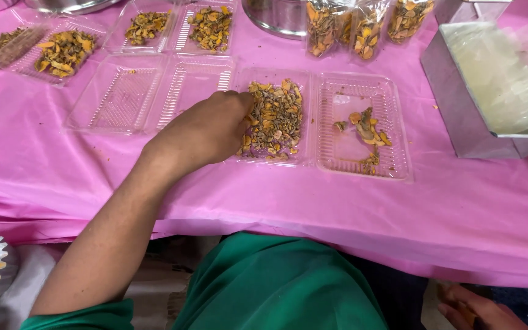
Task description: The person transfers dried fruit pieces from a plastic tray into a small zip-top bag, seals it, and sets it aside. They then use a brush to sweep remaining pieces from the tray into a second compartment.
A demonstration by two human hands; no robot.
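Head view: I am reaching my left hand [206, 131] across the near edge of the pink plastic tablecloth [276, 208], which is draping over the table's front and down toward my green clothing [264, 287]. The knuckles are curling over the left rim of a clear hinged plastic tray [274, 76], fingertips dipping into its heap of dried yellow-orange slices [274, 119]; whether the fingers are pinching any pieces I cannot tell, since the back of the hand is hiding them. The tray's other half [363, 125], just to the right, is holding only a few scattered slices. To the left of my hand an empty clear tray [148, 95] is lying open, its ribbed floor showing, and bare pink cloth is running between the trays and the table edge. Farther back, two more filled trays [44, 52] [178, 27] are sitting beside clear bags [362, 27] of the same brittle chips and a round metal pot [276, 15]. A square metal tin [459, 104] is crowding the right side. My right hand [481, 308] is hanging low beneath the table edge at the bottom right, fingers loosely curled, and I cannot tell whether it is holding anything.
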